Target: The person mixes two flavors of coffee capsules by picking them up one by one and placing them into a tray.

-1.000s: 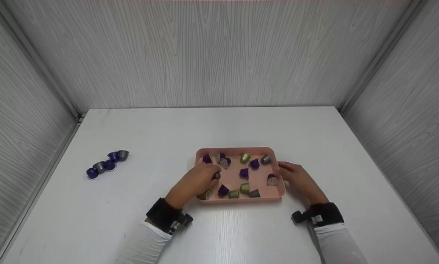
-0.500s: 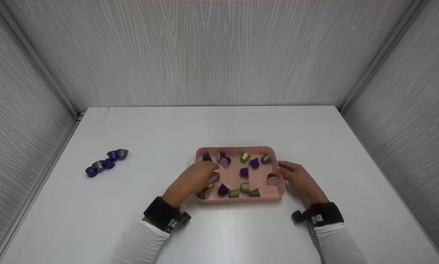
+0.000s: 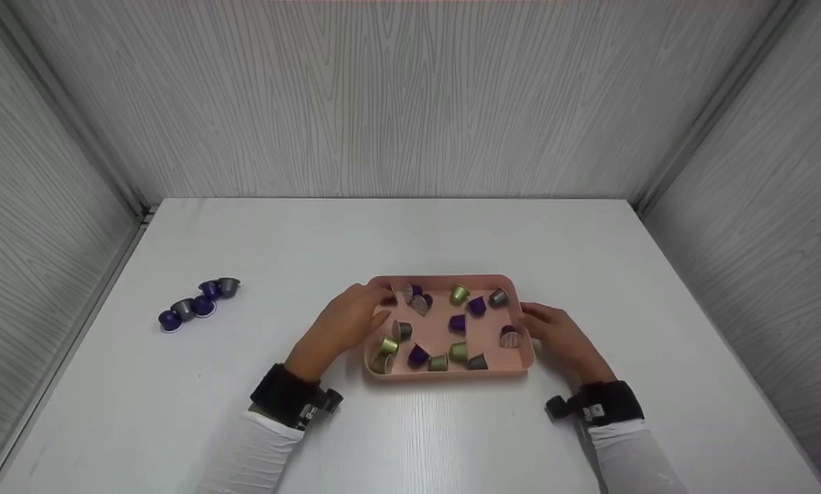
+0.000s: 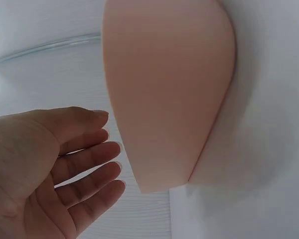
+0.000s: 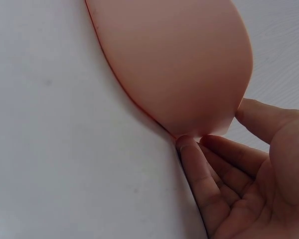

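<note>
A pink tray (image 3: 496,357) holds several coffee capsules, purple, green and grey, lying at various angles. My left hand (image 3: 348,319) hovers at its left end, fingertips over the far left corner and partly covering a purple capsule (image 3: 389,300) there. In the left wrist view its fingers (image 4: 92,159) are loosely bent beside the rim, with nothing between them and the thumb. A grey capsule (image 3: 402,331) lies just right of that hand. My right hand (image 3: 561,336) holds the tray's right end, with the thumb (image 5: 259,119) at the rim and fingertips low against the outer wall.
On the left of the white table (image 3: 300,240) a slanting row of capsules, purple (image 3: 170,321) and grey (image 3: 229,287), lies side by side. Pale wood-grain panels (image 3: 410,103) stand behind the table and on both sides.
My left hand has let go of the grey capsule, which now lies in the tray, and has moved left and away toward the far left corner. My right hand has stayed put.
</note>
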The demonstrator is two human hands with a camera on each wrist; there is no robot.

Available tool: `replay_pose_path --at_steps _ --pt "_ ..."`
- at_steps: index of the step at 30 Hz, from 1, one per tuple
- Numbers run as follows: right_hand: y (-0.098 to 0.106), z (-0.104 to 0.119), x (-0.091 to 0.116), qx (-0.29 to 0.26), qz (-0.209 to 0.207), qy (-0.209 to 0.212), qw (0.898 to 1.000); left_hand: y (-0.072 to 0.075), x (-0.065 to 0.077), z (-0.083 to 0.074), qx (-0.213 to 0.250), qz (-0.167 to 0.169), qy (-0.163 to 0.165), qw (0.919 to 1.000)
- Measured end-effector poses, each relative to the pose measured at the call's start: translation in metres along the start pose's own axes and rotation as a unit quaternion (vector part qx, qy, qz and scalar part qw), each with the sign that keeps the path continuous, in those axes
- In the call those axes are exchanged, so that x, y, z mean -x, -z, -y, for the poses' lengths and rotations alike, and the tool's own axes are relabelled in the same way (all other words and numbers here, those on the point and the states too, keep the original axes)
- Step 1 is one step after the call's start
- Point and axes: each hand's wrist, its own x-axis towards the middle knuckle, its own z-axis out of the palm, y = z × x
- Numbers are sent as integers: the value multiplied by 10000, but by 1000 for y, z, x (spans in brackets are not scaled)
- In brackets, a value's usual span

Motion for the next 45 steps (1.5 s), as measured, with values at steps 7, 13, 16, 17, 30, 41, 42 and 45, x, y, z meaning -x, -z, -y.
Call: replay_pose_path --at_steps 7,13,16,17,30,41,42,45 --pt "1 7 3 -61 101 -20 9999 6 9 18 -253 -347 315 9986" --pt "0 2 0 -54 94 108 9999 6 13 36 -489 -559 529 9958" --pt "0 1 1 13 62 127 9999 6 14 42 -545 -586 618 9949" --pt "0 1 1 5 43 116 9999 5 14 42 -543 -566 659 9947" --pt "1 2 0 -63 80 120 9999 -7 23 35 -438 280 1055 9931" --pt "0 0 1 -265 158 202 9993 -5 26 41 -684 63 755 9948" --pt "0 -1 1 -247 139 197 9994 -4 26 43 -789 20 740 9941" --pt "0 0 2 -227 91 134 9996 0 25 50 -1127 -141 787 9904"
